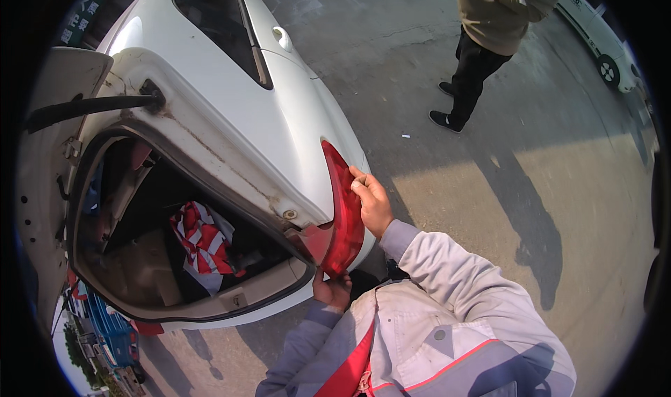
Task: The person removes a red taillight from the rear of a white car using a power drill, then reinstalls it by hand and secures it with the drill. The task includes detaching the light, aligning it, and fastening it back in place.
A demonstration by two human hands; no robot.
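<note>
A red tail light [347,212] sits at the rear corner of a white car [279,124], its long curved lens against the body. My right hand [374,200] grips the lens's outer edge partway up, with thumb and fingers bent against it. At the light's lower end, my left hand [331,291] is closed around the bottom tip, some fingers hidden beneath it. Beside the light's inner edge, a dull reddish patch of the body [312,240] shows. Whether the light is fully seated or loose, I cannot tell.
The trunk opening [297,289] gapes to the left, with a red-and-white striped cloth [204,237] inside. Its raised lid [52,166] hangs at far left, with a black strut [91,109]. Another person [482,47] stands on the pavement beyond the car; a second white car [601,33] is at upper right.
</note>
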